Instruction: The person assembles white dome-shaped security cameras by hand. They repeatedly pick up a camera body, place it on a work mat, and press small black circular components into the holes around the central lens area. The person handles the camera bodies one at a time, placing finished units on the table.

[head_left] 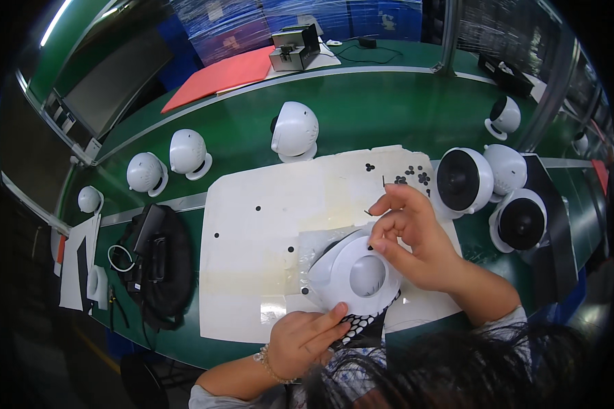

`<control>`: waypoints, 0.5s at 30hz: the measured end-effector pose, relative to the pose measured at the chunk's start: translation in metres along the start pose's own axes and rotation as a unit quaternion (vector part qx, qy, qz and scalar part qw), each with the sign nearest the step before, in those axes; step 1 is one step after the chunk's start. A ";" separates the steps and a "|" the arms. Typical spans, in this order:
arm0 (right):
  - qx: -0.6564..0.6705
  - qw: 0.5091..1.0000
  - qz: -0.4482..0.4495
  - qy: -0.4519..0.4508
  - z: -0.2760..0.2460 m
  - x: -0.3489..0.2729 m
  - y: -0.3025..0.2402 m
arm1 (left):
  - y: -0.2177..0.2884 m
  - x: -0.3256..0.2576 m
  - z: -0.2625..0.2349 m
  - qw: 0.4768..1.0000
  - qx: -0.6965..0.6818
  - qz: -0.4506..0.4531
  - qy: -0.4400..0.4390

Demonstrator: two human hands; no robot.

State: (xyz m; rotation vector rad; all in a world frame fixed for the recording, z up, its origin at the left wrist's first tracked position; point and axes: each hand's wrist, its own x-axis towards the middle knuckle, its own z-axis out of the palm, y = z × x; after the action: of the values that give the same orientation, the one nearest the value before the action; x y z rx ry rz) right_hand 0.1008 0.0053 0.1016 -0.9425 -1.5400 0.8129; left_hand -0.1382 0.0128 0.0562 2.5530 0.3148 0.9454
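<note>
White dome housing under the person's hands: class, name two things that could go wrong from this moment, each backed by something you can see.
1. The white dome housing lies at the near edge of the white mat, steadied only by left hand fingertips; it might slide off.
2. The right hand pinches something tiny; if dropped, it could get lost among the small black pads.

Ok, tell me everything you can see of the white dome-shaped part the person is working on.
The white dome-shaped part looks like smooth moulded plastic, with a round greyish opening at its middle. It lies on a white sheet covering the green table, with crinkled clear film beneath it. Its near edge overlaps a black sheet with white dots. The left hand presses fingertips against its lower left rim; the right hand touches its upper right edge, fingers pinched around something thin and dark, too small to identify.
</note>
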 end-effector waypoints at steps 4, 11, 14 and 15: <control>-0.145 0.984 -0.103 0.029 0.005 -0.004 0.004 | 0.000 0.001 -0.002 1.000 0.003 0.005 0.008; -0.390 0.893 -0.225 0.020 0.004 -0.008 -0.010 | -0.002 0.003 -0.002 1.000 0.002 0.001 0.002; -0.398 0.895 -0.201 0.023 0.003 -0.003 -0.019 | 0.003 0.000 -0.005 1.000 0.012 -0.010 0.007; -0.394 0.901 -0.180 0.037 0.002 -0.002 -0.019 | 0.002 0.001 -0.004 1.000 0.009 -0.009 0.008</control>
State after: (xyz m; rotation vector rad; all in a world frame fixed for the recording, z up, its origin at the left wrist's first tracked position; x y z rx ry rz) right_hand 0.0961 -0.0050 0.1174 -1.1766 -1.9331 -0.1505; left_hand -0.1398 0.0122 0.0602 2.5558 0.3530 0.9613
